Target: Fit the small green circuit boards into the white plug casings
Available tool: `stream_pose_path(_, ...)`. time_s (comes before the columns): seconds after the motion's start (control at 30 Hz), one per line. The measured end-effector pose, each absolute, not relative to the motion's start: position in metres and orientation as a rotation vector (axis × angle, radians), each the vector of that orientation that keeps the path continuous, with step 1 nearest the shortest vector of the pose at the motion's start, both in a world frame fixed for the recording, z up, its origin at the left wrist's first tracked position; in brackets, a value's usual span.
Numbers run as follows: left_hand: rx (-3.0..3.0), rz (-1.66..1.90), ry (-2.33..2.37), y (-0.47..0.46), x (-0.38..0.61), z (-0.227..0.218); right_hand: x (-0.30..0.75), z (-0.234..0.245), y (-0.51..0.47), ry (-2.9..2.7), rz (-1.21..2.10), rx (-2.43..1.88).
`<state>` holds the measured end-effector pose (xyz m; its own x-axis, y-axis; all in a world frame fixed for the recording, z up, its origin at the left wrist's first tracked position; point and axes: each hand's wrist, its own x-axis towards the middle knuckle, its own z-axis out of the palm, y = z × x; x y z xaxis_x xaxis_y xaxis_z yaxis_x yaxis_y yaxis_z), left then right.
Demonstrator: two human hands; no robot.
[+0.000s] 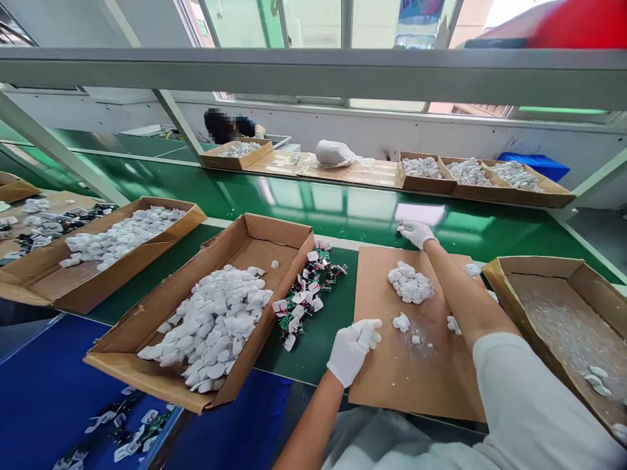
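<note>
"Head view: why's the white-gloved right hand beyond the far edge of the flat brown cardboard sheet?"

"Probably for the small dark piece at its fingertips; pinched or not, I can't tell, nor its direction."

"And the white-gloved left hand?"

"Over the sheet's left edge, fingers curled, grip unclear. The lumpy white pile sits on the sheet, likely for reach, slanting far-left to near-right."

A person leans low beyond the far bench — at center, a plump white bag rests on cardboard, a blue bin stands at right, and windows line the wall.
</note>
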<state>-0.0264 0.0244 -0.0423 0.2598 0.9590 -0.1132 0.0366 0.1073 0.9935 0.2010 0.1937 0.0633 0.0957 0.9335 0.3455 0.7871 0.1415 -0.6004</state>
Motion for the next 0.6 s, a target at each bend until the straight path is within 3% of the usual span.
stream_pose_path(0.23, 1.325, 0.908, 1.094, 0.023, -0.025, -0.037, 0.213, 0.055, 0.092, -2.060, 0.462, -1.653)
stream_pose_path(0.3, 1.354, 0.928, 1.099, 0.023, -0.024, -0.038, 0.209, 0.038, 0.049, -2.436, 0.567, -1.616)
stream_pose_path(0.37, 1.388, 0.928, 1.122, 0.023, -0.023, -0.039, 0.205, 0.017, 0.014, -2.556, 0.443, -1.649)
stream_pose_path(0.6, 1.851, 0.732, 1.382, 0.024, 0.002, -0.028, 0.213, -0.019, -0.002, -2.173, 0.434, -1.634)
